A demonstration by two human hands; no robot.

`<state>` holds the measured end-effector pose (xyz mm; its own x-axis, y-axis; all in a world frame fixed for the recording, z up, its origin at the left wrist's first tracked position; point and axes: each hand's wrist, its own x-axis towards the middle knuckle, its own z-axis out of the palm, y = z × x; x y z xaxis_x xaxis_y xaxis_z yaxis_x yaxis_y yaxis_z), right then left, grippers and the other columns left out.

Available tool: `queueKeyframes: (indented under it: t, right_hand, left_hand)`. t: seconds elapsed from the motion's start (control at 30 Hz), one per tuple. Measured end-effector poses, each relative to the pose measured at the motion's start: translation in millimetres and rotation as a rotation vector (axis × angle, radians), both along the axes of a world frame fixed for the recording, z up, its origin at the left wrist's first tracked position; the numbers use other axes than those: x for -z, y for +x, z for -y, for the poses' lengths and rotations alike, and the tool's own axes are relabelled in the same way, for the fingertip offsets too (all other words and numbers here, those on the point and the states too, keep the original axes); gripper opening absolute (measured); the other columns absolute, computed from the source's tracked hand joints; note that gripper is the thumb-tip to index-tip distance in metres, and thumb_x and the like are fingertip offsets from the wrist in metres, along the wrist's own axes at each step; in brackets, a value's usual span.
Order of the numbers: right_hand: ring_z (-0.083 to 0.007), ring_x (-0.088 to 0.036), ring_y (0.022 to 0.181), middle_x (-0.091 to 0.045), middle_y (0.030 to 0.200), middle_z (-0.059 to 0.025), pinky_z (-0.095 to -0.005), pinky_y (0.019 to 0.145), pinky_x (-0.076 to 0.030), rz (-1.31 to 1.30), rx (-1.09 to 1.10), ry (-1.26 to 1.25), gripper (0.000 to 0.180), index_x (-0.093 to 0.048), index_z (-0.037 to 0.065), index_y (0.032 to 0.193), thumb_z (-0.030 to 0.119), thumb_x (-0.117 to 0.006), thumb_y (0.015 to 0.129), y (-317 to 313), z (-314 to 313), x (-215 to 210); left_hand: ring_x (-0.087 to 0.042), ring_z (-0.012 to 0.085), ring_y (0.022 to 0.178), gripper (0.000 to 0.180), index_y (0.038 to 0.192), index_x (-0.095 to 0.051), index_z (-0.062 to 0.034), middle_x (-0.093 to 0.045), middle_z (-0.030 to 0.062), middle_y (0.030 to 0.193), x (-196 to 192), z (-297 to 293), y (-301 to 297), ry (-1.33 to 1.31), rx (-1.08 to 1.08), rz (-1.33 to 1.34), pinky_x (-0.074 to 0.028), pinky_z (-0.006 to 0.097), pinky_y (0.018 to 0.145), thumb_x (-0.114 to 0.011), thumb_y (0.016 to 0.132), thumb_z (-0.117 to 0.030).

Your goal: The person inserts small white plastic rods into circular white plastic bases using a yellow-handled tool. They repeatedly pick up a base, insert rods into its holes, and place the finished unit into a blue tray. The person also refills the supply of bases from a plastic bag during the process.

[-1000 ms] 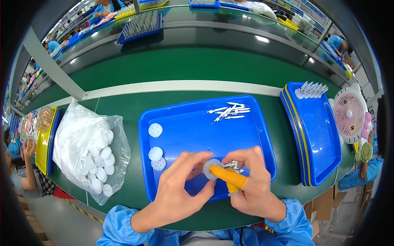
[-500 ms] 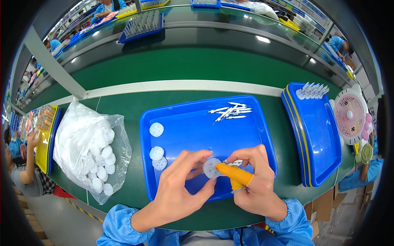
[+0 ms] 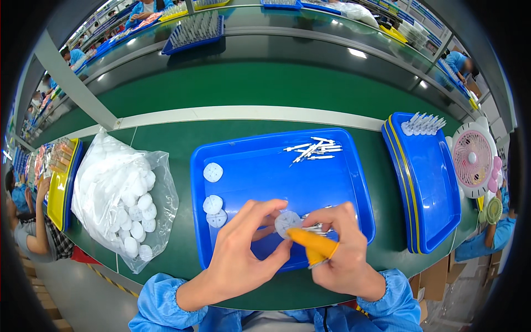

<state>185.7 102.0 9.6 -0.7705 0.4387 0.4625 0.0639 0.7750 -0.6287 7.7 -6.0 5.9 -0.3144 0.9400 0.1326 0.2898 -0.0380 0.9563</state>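
Observation:
A round, translucent white plastic disc point(image 3: 287, 223) is held by its edge between the thumb and fingers of my left hand point(image 3: 240, 246), over the near part of a blue tray point(image 3: 249, 160). My right hand point(image 3: 343, 249) is closed beside it. A yellow finger cover point(image 3: 313, 243) on that hand reaches the disc's right edge. Whatever its fingertips pinch is hidden by the fingers. Thin white stick-like parts point(image 3: 318, 228) show just behind the right fingers. At the tray's left side lie three similar discs point(image 3: 213, 172). A heap of thin white sticks point(image 3: 316, 148) rests in its far right corner.
Left of the tray, a clear plastic bag point(image 3: 119, 177) spills many white discs. On the right are stacked blue trays point(image 3: 428, 188) with upright assembled pieces point(image 3: 423, 124), then a pink-and-white fan point(image 3: 472, 157). A metal post point(image 3: 77, 83) rises at the far left. Co-workers sit around.
My right hand has shifted slightly and its fingers have moved at the disc's edge, with the index finger more bent. The left hand still holds the disc in nearly the same place.

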Motion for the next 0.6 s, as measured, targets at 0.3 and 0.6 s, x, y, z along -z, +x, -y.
queueKeyframes:
  t: [0.3, 0.6]
  right_hand:
    - [-0.0314, -0.054, 0.093, -0.065, 0.121, -0.0138, -0.0395, 0.076, -0.049, 0.048, 0.073, -0.029, 0.05, -0.079, -0.002, 0.111, -0.012, -0.066, 0.064, -7, 5, -3]
    - [-0.0352, -0.072, 0.113, -0.072, 0.12, -0.0215, -0.0428, 0.096, -0.056, 0.213, -0.062, -0.626, 0.033, -0.063, 0.001, 0.129, 0.003, -0.073, 0.098, 20, -9, -19]
  left_hand:
    - [-0.073, 0.0273, 0.111, 0.057, 0.139, -0.062, -0.0032, -0.066, 0.0147, 0.117, 1, 3, -1, -0.013, 0.008, 0.038, -0.065, 0.04, 0.097, -0.081, 0.086, 0.004]
    - [-0.058, 0.022, 0.135, 0.065, 0.149, -0.054, 0.0013, -0.061, 0.012, 0.141, 8, 8, -12, 0.076, 0.259, 0.513, -0.04, 0.043, 0.123, -0.08, 0.089, 0.007]
